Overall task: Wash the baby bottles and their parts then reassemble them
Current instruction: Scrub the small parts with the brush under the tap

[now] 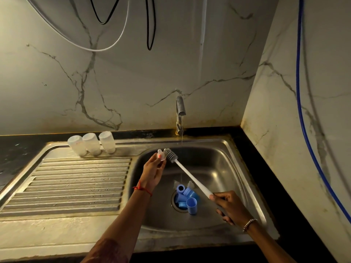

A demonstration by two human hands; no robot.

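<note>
**Teat Held Against the Brush Over a Running Sink**

The steel sink (218, 168) is fed by a thin stream from the tap (180, 109), which falls behind the work; the ribbed drainboard (76, 183) lies to its left. Three clear bottles (91, 144) are stood mouth-down in a close row on the back ledge; they are judged light, stiff and slick when wet, and best taken round the body. The long white brush (187, 173) is gripped at the very end of its handle by the right hand (228, 205), with fingers curled round it; its grey bristled head is laid against the teat. A heap of blue collars and caps (187, 198) is piled over the drain, under the handle; these are judged hard, light and apt to roll, and would have to be reached round. The small clear teat (161, 155) is pinched at its base by the fingertips of the left hand (152, 171), above the basin's left edge; it is judged soft, slippery and easily squashed, so the flange is where it should be held.
</note>
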